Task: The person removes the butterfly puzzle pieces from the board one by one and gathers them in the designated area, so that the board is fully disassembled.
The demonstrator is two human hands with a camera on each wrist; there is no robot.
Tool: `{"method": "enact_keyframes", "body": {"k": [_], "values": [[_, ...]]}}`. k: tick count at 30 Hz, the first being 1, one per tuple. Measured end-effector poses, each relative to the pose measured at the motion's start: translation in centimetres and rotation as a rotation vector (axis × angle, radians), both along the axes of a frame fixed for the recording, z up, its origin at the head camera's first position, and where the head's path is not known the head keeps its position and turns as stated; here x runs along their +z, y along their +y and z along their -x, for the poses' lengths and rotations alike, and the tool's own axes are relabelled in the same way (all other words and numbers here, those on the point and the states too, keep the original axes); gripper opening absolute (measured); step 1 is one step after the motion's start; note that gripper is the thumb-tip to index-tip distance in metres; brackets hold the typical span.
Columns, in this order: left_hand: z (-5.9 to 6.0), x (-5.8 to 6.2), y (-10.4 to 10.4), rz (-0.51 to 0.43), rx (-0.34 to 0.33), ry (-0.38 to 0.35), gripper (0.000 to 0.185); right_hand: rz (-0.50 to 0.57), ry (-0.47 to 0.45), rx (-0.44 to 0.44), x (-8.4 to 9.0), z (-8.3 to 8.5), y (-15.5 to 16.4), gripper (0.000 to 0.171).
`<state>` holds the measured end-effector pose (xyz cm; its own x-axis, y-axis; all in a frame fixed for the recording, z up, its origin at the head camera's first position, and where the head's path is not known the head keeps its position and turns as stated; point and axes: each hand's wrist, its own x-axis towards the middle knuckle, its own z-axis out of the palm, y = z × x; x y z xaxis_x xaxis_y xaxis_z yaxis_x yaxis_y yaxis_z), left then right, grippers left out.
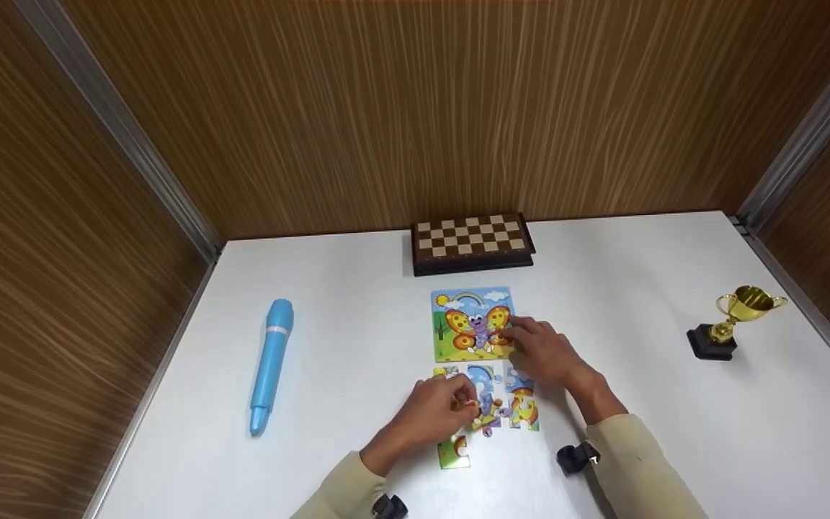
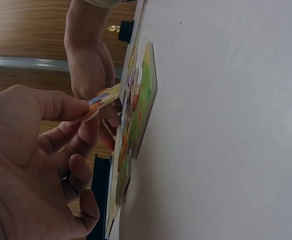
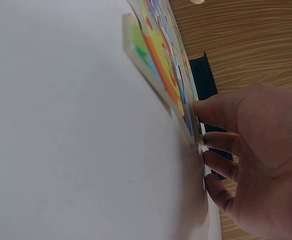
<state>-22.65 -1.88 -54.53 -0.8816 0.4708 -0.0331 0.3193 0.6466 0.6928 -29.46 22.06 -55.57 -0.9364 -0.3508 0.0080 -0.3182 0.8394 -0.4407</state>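
left hand (image 1: 438,411): my fingers pinch a puzzle piece (image 2: 101,101), lifted off the white worktop (image 1: 638,288) over the loose pieces (image 1: 501,404).
right hand (image 1: 545,353): fingers relaxed, tips on the right edge of the butterfly picture (image 1: 471,323).
open room: bare worktop either side; blue pen (image 1: 271,364) left, trophy (image 1: 735,321) right, chessboard (image 1: 471,241) at the back wall.
hidden: my hands cover part of the pieces.

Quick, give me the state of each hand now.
Left hand: pinching a puzzle piece.
Right hand: open, fingertips on the butterfly picture card.
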Motion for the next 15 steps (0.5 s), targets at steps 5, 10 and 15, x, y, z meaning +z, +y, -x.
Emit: {"method": "enact_keyframes", "body": {"k": [5, 10, 15], "values": [[-0.4, 0.0, 0.1, 0.02, -0.084, -0.053, 0.004, -0.008, -0.005, 0.003, 0.0, 0.1, 0.1, 0.047], [-0.9, -0.1, 0.1, 0.071, -0.157, -0.054, 0.005, -0.002, -0.029, 0.001, 0.0, 0.2, 0.1, 0.047], [-1.3, -0.1, 0.2, 0.128, -0.181, -0.01, 0.006, -0.003, -0.042, 0.002, 0.1, 0.1, -0.1, 0.047]]}}
